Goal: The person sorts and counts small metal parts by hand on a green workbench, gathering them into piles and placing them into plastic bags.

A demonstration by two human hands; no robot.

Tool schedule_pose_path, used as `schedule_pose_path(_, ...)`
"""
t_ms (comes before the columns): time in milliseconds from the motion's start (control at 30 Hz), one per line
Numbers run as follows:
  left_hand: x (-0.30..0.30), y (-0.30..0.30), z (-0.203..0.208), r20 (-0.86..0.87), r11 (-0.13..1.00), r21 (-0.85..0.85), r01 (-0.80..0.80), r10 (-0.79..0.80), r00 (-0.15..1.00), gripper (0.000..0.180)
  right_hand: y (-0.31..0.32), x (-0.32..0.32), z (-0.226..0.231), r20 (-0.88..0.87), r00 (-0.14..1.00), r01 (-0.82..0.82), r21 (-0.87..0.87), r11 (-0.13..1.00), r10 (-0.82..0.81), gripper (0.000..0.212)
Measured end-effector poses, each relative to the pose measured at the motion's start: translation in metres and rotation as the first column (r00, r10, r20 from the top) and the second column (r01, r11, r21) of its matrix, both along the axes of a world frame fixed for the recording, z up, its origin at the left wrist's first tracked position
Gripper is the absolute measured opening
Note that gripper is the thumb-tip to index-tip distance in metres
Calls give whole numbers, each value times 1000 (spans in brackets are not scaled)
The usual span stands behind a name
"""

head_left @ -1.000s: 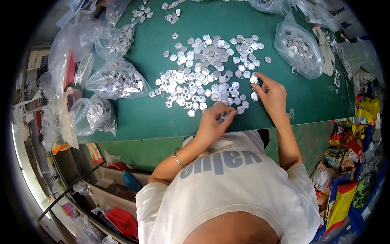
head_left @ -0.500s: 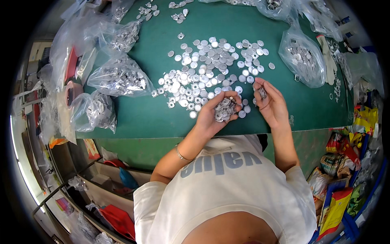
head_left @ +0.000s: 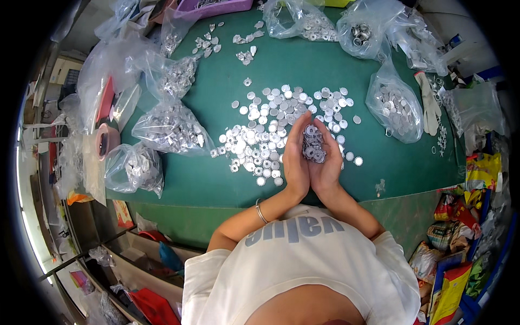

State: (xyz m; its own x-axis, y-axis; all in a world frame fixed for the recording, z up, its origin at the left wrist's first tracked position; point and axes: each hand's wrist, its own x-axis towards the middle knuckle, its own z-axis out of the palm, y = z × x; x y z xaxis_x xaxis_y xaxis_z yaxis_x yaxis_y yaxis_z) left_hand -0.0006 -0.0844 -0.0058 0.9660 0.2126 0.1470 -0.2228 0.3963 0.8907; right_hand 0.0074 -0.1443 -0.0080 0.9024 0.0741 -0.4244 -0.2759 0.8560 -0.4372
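Note:
My left hand [head_left: 294, 162] and my right hand [head_left: 330, 169] are cupped together above the green table [head_left: 187, 187], their wrists close. Between the palms they hold a heap of small scalloped metal discs [head_left: 313, 145], some with a hole in the middle. Just beyond and to the left of my hands, a loose spread of similar silver discs [head_left: 249, 143] lies on the table top. A smaller scatter of discs [head_left: 333, 100] lies beyond my right fingertips. How many discs are in my palms cannot be told.
Clear plastic bags of metal pieces [head_left: 174, 129] line the left side, beside a pink tape roll [head_left: 108, 142]. A bag of discs [head_left: 400, 108] and a white glove [head_left: 429, 105] lie to the right. A purple tray [head_left: 214, 9] stands at the far edge.
My hands were apart, the left full of discs and the right with a few. Now they have come together around one heap. The view has shifted, showing more of the table's far edge.

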Motion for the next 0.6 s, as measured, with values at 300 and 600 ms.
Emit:
schedule_pose_path(300,7,10,9,171,1000,21,0,-4,985,50,-6,18,-13,46,984,-170,488,856,169,22)
schedule_pose_path(600,10,47,5,90,989,-73,-129,135,987,32,-37,114,3,-199,980,92,455,886,0,12)
